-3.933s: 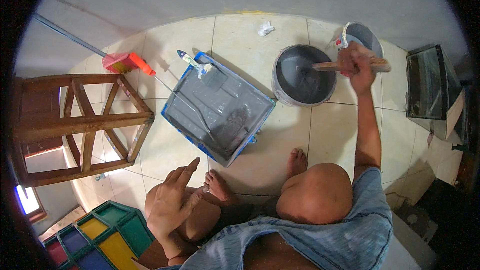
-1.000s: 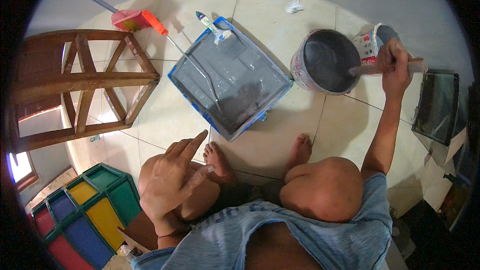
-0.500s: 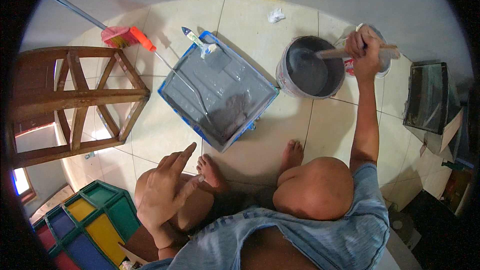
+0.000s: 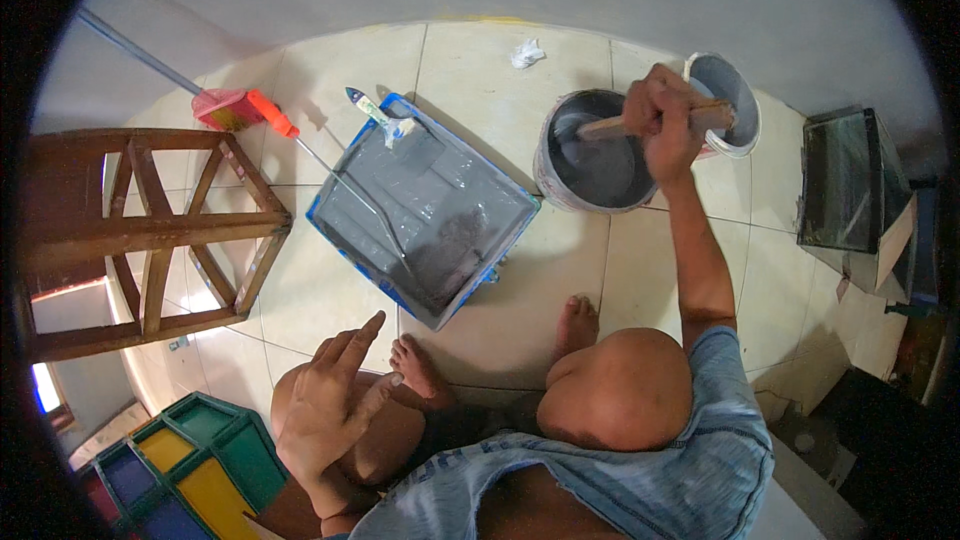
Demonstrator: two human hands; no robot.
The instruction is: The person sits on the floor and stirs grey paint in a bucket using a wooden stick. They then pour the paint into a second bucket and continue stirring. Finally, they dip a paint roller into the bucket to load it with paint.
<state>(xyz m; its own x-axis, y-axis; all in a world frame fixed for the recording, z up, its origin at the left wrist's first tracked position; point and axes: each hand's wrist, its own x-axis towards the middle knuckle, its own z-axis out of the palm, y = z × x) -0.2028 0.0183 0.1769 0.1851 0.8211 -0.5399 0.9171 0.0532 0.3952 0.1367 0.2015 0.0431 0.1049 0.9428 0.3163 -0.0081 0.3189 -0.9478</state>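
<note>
My right hand (image 4: 668, 125) grips a wooden stick (image 4: 600, 129) whose left end reaches into the grey paint in a large bucket (image 4: 552, 190). A smaller white pail (image 4: 742, 140) stands just behind, at the right. My left hand (image 4: 330, 400) hangs open over my left knee, holding nothing, its fingers apart. In front of me lies a blue paint tray (image 4: 512, 235) coated in grey paint. A brush (image 4: 375, 110) rests across its back corner, and a roller frame with an orange handle (image 4: 275, 115) leans over its left side, with no sleeve visible on it.
A wooden framed piece of furniture (image 4: 150, 222) stands at the left, a multicoloured panel (image 4: 195, 450) below it. A red dustpan (image 4: 220, 105) on a long pole is by the wall. A glass box (image 4: 840, 180) stands far right, a white crumpled scrap (image 4: 527, 54) at the back.
My right hand has moved leftward with the stick, further over the bucket, and the stick's angle varies between frames. The view shifts slightly; my left hand stays open near the knee.
</note>
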